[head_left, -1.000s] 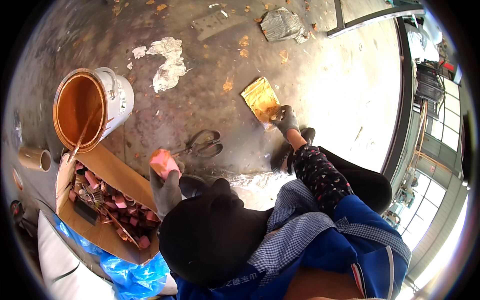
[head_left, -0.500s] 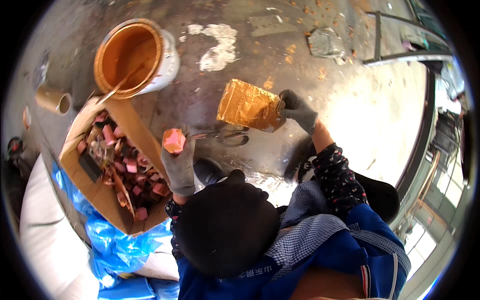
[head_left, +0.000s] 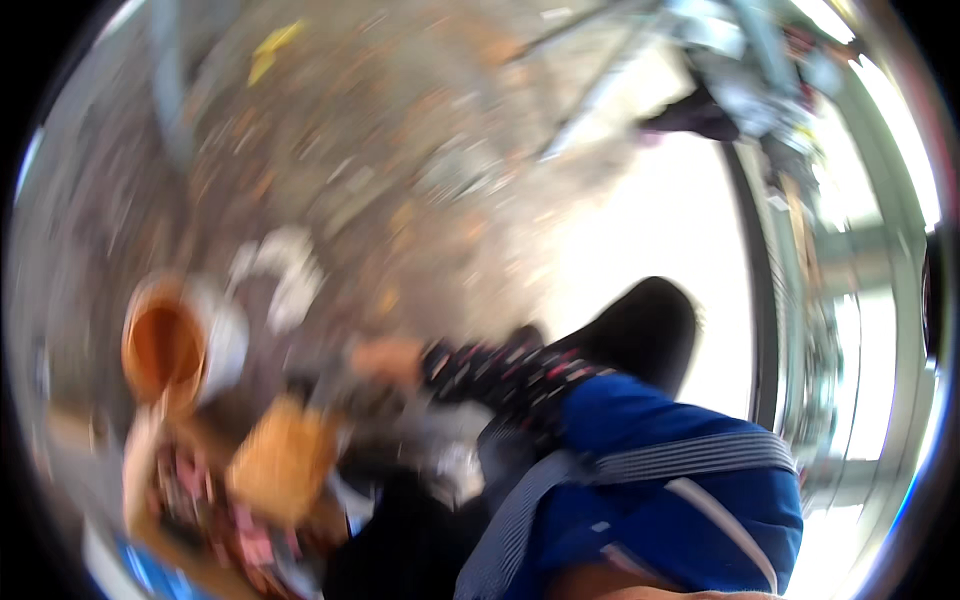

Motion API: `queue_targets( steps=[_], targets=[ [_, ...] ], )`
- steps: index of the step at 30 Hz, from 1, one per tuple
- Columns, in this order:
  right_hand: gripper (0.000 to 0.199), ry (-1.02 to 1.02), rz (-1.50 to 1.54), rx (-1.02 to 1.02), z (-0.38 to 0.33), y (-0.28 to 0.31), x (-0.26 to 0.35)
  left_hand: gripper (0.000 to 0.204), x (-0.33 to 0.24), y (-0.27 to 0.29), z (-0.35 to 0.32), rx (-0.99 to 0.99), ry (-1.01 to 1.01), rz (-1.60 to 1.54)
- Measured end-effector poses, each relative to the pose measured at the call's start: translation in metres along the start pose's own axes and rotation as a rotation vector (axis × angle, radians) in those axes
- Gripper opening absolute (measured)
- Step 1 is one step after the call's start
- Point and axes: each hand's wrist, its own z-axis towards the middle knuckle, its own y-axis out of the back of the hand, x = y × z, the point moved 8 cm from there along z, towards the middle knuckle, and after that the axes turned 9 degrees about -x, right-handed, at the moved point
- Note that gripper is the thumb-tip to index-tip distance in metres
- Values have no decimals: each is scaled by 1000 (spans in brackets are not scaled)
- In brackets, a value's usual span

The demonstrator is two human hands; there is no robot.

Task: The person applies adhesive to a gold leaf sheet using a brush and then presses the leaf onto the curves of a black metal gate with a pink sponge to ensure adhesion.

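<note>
My right hand (head_left: 318,372), in a grey glove and smeared by motion, reaches across to the left. Its fingers are at the upper edge of an orange-brown block (head_left: 284,460), which it appears to grip. The block is over the near right part of a cardboard box (head_left: 150,480) that holds pink and brown chunks (head_left: 195,478). I cannot make out my left hand or the pink piece it held earlier. Beyond the box stands a white bucket (head_left: 226,335) with an orange-brown inside and a stick slanting out of it.
Blue plastic (head_left: 150,565) lies beside the box at the lower left. A whitish patch (head_left: 290,275) marks the floor past the bucket, with a crumpled grey lump (head_left: 460,170) farther off. My dark knee (head_left: 400,540) is close to the box. A metal frame (head_left: 600,90) stands at the far right.
My view has swung, and the picture is blurred. My right hand has carried the orange-brown block leftward to the box. My left hand and its pink piece have dropped out of sight.
</note>
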Motion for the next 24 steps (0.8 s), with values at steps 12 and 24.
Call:
queue_targets(
  steps=[12,24],
  targets=[
    [43,-271,-185,64,35,-82,44,6,-9,-81,18,134,-221,153],
    [54,-60,-1039,341,-77,-82,-77,4,12,159,-62,-436,-446,614]
  ],
)
